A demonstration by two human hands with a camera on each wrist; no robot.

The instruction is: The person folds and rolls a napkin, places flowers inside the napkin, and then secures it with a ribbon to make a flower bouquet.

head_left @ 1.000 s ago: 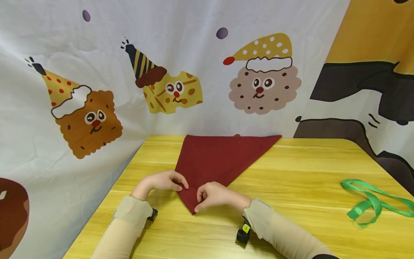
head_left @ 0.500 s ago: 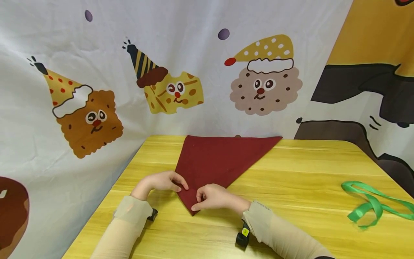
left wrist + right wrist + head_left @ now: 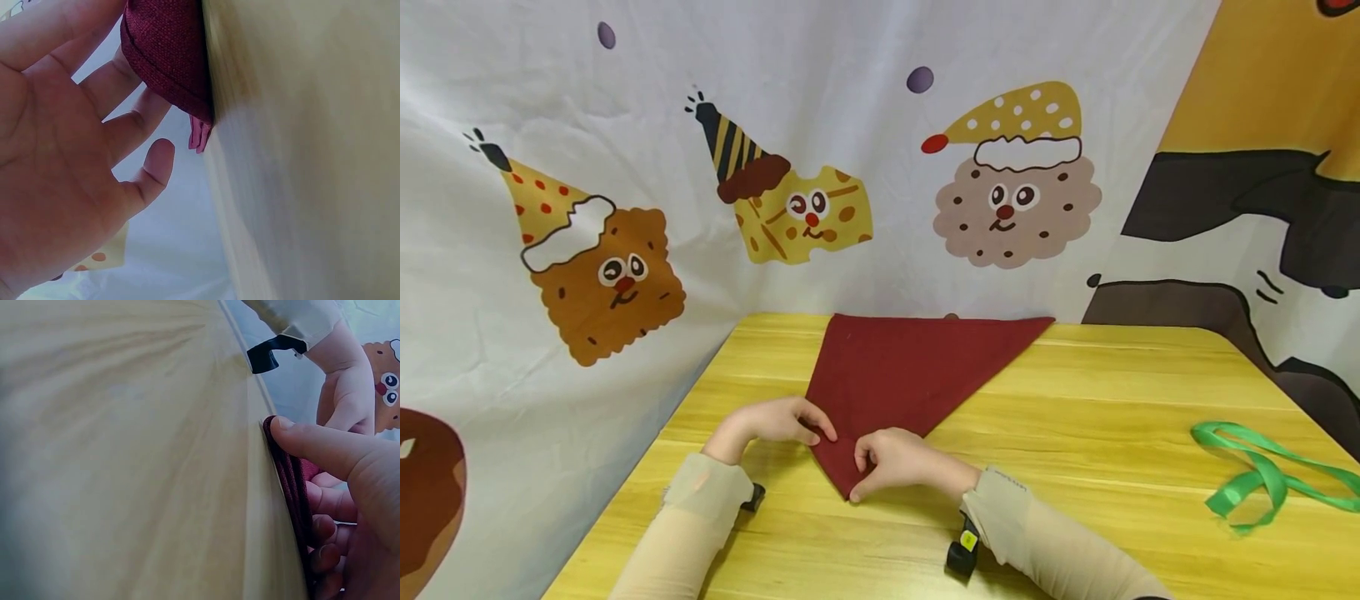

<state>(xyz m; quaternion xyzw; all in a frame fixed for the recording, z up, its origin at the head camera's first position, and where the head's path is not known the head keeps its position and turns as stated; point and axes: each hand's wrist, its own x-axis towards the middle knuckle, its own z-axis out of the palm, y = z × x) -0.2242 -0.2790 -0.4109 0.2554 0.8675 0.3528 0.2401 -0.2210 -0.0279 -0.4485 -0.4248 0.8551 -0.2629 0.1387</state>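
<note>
A dark red cloth (image 3: 895, 375), folded in layers into a pointed shape, lies on the wooden table (image 3: 1075, 400) in front of me. At the left edge of its near end, my left hand (image 3: 778, 419) rests thumb and fingertips on the fabric; in the left wrist view its other fingers spread loosely beside a rounded fold. My right hand (image 3: 895, 457) holds the near corner, the thumb on the very tip and the other fingers curled along the edge. Stacked cloth layers (image 3: 290, 469) show under that thumb in the right wrist view.
Loops of green ribbon (image 3: 1255, 479) lie on the table's right side. Behind the table hangs a white curtain (image 3: 880, 275) printed with cartoon biscuits and cheese. A black wrist camera (image 3: 962, 554) sits below my right sleeve, close over the tabletop.
My right thumb has shifted slightly left at the cloth's near tip and come back. The left hand keeps its place, and the cloth lies almost the same.
</note>
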